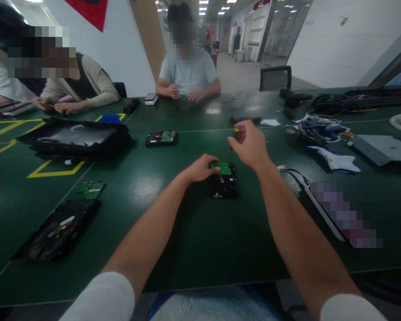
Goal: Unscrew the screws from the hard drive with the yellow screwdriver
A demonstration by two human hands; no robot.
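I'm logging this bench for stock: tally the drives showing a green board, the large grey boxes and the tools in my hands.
Drives with green board: 2 (near drive at your left hand, far drive)
Large grey box: 1
Small tool in right hand: 1
Total: 4

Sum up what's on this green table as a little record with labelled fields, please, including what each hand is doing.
Surface: green table
Left hand: left hand on the black drive, thumb over its green circuit board
Right hand: right hand pinching a small yellow-topped tool above the table, just beyond the drive
Far left of centre: second drive, lying flat
Near left: dark casing beside loose green boards
Right side: silver box
Across: seated person
Tool tip: too blurred to tell
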